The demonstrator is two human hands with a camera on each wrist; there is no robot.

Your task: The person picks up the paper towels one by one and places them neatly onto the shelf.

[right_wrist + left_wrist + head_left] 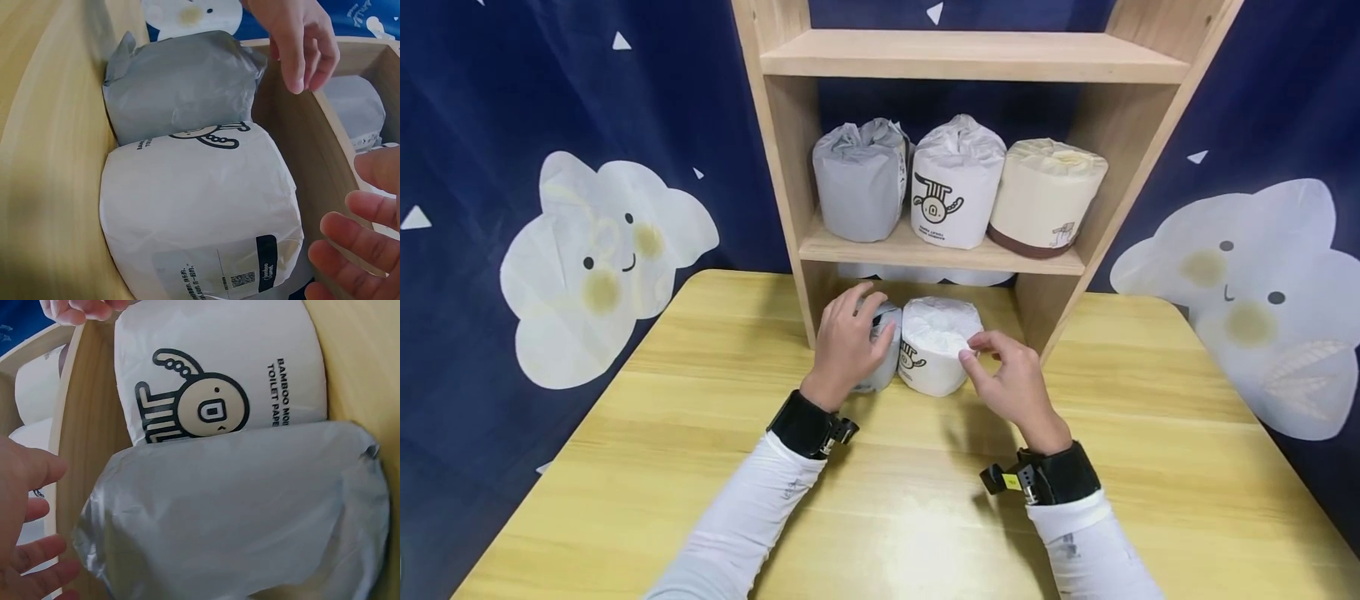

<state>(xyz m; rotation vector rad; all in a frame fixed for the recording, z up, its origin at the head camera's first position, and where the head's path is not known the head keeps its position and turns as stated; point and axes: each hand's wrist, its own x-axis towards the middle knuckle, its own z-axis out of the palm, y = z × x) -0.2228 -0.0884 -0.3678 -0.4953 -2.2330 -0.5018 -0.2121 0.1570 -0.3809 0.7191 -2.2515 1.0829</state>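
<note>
Grey roll [883,358] and white roll [936,346] on table [700,433]
Your left hand [848,346] and right hand [1011,379] hover beside them, fingers relaxed, holding nothing.

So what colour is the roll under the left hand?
Grey wrapped roll, clearest in the left wrist view.

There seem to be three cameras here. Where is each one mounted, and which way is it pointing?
Head: worn on the head, looking down at the table and wooden shelf; both sleeved forearms, left hand and right hand show.
Left wrist: looks along the left hand at the grey roll; fingers show.
Right wrist: looks at the white roll; fingers show.
Both wrist views share the two rolls.
</note>
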